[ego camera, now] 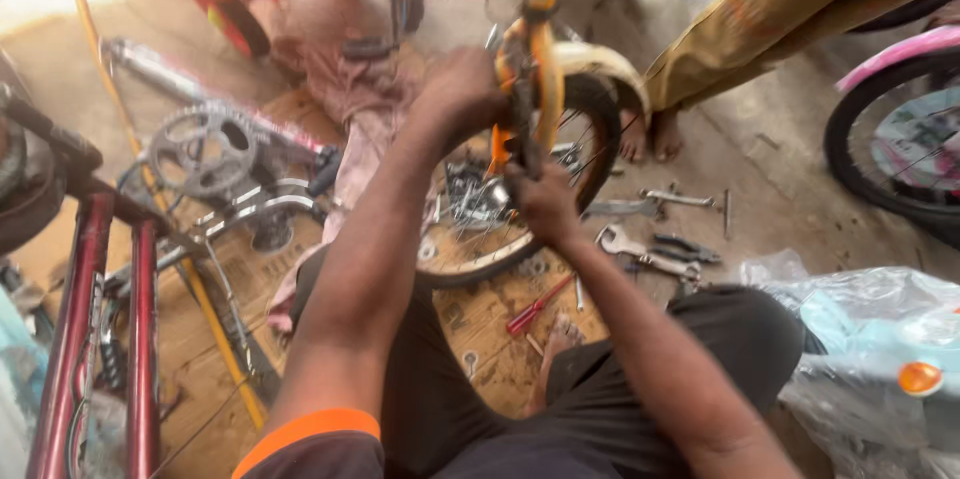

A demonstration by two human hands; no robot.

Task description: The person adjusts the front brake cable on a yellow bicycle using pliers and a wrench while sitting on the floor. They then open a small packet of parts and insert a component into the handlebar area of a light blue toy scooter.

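A small orange bicycle stands in front of me, its fork (541, 59) and cream mudguard (608, 64) over a black-tyred wheel (596, 154). My left hand (462, 89) is closed around the fork's upper part from the left. My right hand (543, 201) grips the lower fork leg near the wheel hub, fingers wrapped tight. The picture is blurred, so any tool in either hand cannot be made out.
Spanners (648, 254), pliers (688, 247) and a red screwdriver (533, 308) lie on the floor to the right. A chainring with crank (203, 147) lies left, beside a dark red bicycle frame (85, 339). Another person's bare feet (650, 136) stand beyond the wheel. A pink bicycle wheel (890, 129) is far right.
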